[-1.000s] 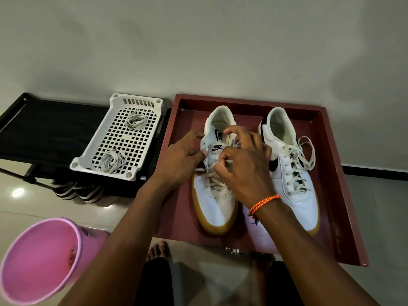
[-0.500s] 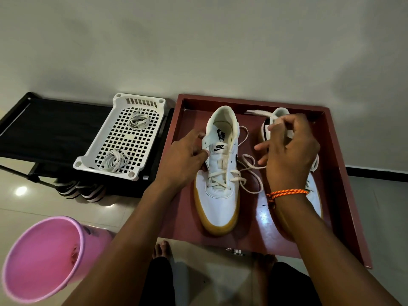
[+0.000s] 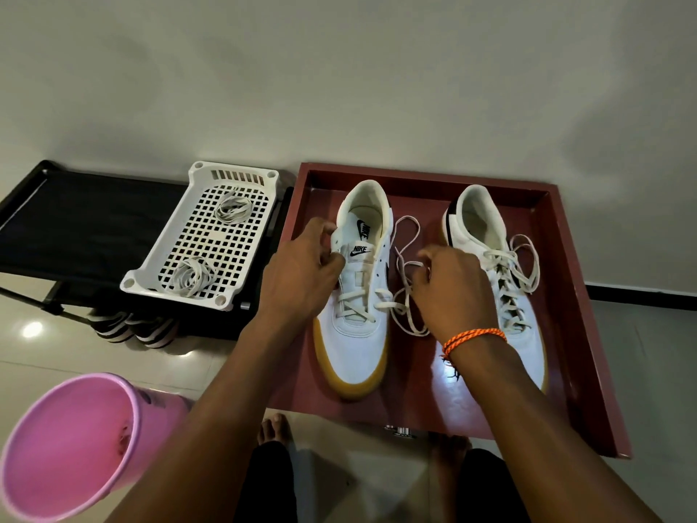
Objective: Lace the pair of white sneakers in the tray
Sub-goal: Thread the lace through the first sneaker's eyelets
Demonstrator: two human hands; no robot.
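In the tray [image 3: 599, 334], the left sneaker [image 3: 358, 296] is half-laced: left hand [image 3: 301, 273] grips its tongue edge, right hand [image 3: 449, 292] pinches the lace [image 3: 405, 254], which likely threads the next eyelet.

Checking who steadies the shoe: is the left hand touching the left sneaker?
Touching. The head view shows the left hand with fingers curled onto the left sneaker's upper edge beside the tongue, no gap visible.

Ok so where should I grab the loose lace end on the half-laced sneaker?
Pinch the free end near its tip, coming from above on the sneaker's right side: it loops slack on the red tray floor between the shoes, clear of both hands.
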